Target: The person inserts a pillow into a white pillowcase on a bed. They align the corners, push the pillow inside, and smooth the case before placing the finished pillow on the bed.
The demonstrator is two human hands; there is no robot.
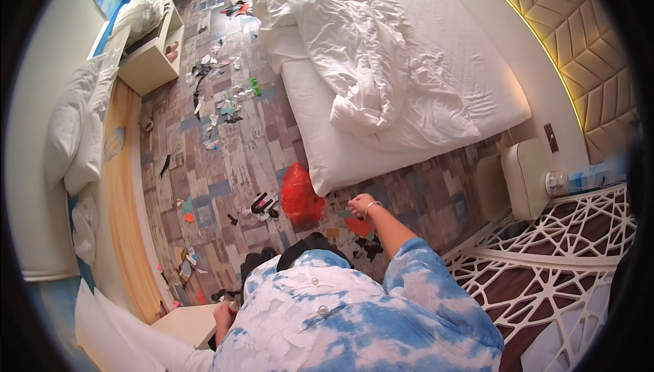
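Observation:
My right hand (pixel 360 205) reaches out over the floor near the bed's front corner, a bracelet at its wrist. Its fingers are curled in; anything inside them is too small to make out. Just left of it sits a crumpled red plastic bag (pixel 300 196), apart from the hand. A flat red scrap (pixel 357 226) lies on the floor below the wrist, beside black scraps (pixel 370 249). My left hand (pixel 225 315) hangs low by my side next to a white tabletop (pixel 184 326), partly hidden, its fingers not clear.
A bed (pixel 429 24) with rumpled white bedding stands ahead. Torn scraps litter the wood-patterned floor (pixel 204 198), with a green piece (pixel 255 86) among them. Pillows (pixel 75 123) lie along the left wall; a cream stool (pixel 524 180) and white lattice (pixel 538 256) stand at right.

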